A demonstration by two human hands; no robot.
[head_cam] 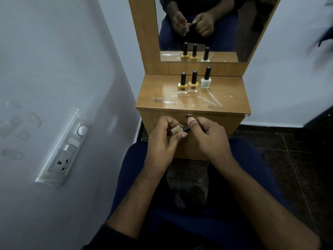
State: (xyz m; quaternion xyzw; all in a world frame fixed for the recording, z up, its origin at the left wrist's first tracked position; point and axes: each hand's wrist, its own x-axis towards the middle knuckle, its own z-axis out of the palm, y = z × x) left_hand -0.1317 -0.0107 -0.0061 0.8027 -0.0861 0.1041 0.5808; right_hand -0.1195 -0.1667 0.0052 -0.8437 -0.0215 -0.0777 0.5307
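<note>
A small beige nail polish bottle (176, 130) lies sideways between my hands, in front of the wooden dressing table. My left hand (163, 141) grips its glass body with curled fingers. My right hand (207, 136) curls round its black cap (186, 128), thumb on top. On the table top (155, 89) stand three more bottles with black caps: a yellow one (182, 87), an orange-beige one (193, 85) and a white one (205, 81).
Clear plastic strips (212, 99) lie on the table top. A mirror (198, 24) rises behind the bottles. A drawer knob (189, 116) sits just above my hands. A switchboard (64, 150) is on the left wall. My knees flank the table base.
</note>
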